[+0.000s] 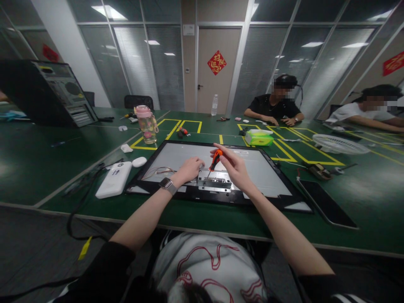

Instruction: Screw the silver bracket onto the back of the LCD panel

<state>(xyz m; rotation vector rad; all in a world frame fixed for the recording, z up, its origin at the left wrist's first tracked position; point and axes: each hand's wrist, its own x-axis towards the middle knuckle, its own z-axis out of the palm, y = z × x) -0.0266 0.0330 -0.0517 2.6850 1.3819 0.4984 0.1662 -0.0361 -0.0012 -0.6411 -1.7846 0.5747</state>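
Observation:
A flat panel with a black frame and pale grey back lies on the green table. On its near middle part sits a metal bracket. My right hand holds a screwdriver by its orange and black handle, fingers closed around it, the shaft slanting down to the bracket. Just left of the bracket, my left hand rests on the panel with its fingers curled; whatever they may hold is too small to make out. Thin wires lie on the panel left of that hand.
Left of the panel are a white power bank, a white round case and a pink-lidded bottle. A green tissue pack lies behind it, a black tablet to its right. Two people sit across the table at the right.

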